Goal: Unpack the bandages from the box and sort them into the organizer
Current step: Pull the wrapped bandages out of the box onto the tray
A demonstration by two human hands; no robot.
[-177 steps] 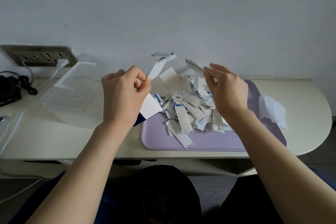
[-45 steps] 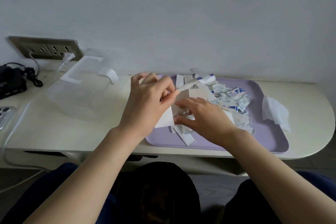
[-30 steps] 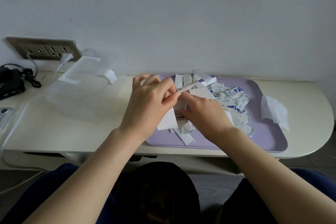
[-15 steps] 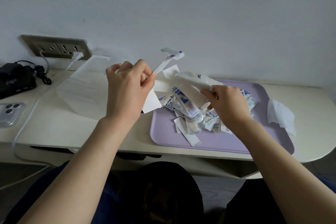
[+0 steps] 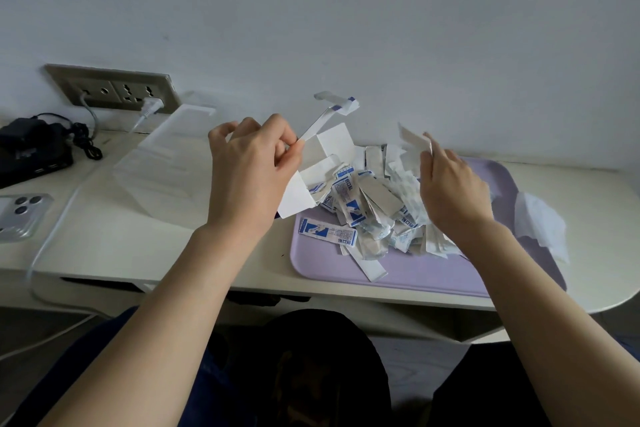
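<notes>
My left hand (image 5: 251, 177) grips the opened white and blue bandage box (image 5: 311, 166), held up over the left edge of the purple tray (image 5: 415, 274) with its flaps spread. My right hand (image 5: 450, 191) pinches a white wrapped bandage (image 5: 412, 140) lifted above a heap of several white and blue wrapped bandages (image 5: 367, 211) on the tray. One bandage (image 5: 327, 236) lies flat at the heap's front left. The clear plastic organizer (image 5: 162, 163) stands on the table left of my left hand.
A crumpled white tissue (image 5: 540, 225) lies at the tray's right end. A phone (image 5: 19, 215) with a white cable sits at the far left, a black charger (image 5: 31, 149) behind it, and a wall socket (image 5: 114, 90) above. The table's front edge runs just below the tray.
Both hands have risen from the tray: the left lifted the box up and left, the right came up holding a bandage. More bandages now lie heaped on the tray.
</notes>
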